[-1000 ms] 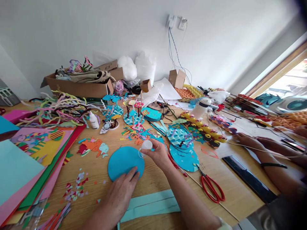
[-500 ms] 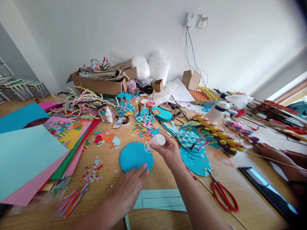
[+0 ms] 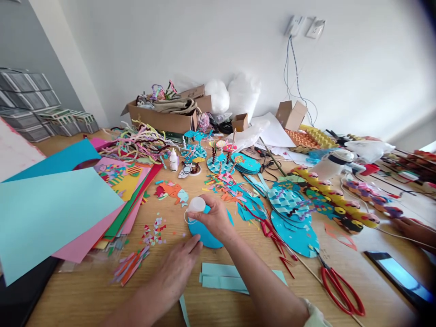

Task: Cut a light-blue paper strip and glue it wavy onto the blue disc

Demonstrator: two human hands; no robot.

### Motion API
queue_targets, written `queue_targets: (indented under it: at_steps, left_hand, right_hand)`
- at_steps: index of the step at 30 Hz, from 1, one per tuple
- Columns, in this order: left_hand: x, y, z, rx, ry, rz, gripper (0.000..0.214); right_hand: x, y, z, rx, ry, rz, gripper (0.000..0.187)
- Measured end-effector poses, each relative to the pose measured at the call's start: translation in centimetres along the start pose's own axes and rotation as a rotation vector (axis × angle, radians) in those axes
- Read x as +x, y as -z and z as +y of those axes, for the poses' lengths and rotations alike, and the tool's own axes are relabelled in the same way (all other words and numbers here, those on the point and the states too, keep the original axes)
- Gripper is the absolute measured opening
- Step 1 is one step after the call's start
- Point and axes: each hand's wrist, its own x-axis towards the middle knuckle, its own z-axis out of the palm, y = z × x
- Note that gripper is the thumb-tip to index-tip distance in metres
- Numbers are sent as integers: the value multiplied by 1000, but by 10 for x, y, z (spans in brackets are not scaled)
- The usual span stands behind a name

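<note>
A blue round disc (image 3: 207,234) lies on the table in front of me. Over its upper left edge, my right hand (image 3: 216,220) grips a translucent white bottle (image 3: 196,206), tilted with its broad round base turned up toward me. The bottle's other end is hard to make out. My left hand (image 3: 180,259) is open, its fingers stretched out with the tips at the disc's lower left edge. Pale turquoise paper strips (image 3: 221,276) lie under and beside my right forearm.
Coloured paper sheets (image 3: 57,204) are stacked at left, near small paper scraps (image 3: 155,231). Red-handled scissors (image 3: 340,290) and a dark phone-like slab (image 3: 398,277) lie at right. A small glue bottle (image 3: 173,161) stands behind. Another person's hand (image 3: 413,229) rests at far right.
My right hand has carried the bottle from the disc's upper right side to its upper left edge. My left hand has slid off toward the disc's lower left edge. The view has turned left.
</note>
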Motion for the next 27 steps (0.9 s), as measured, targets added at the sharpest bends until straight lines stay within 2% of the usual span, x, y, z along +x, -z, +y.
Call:
queue_targets:
  at_steps: [6, 11, 14, 21, 27]
  left_hand:
    - [1, -22, -11, 51, -71, 111, 50]
    - [1, -31, -19, 42, -190, 270, 47]
    - [1, -35, -21, 4, -197, 347, 45]
    - [2, -37, -18, -49, -146, 364, 45]
    - [0, -28, -14, 42, -140, 281, 54]
  right_hand:
    - [1, -7, -1, -31, -28, -21, 16]
    - [2, -8, 0, -46, -42, -22, 16]
    - [1, -9, 1, -55, -41, -17, 17]
    - [0, -11, 1, -65, -35, -3, 18]
    - [3, -11, 2, -72, -43, 15, 19]
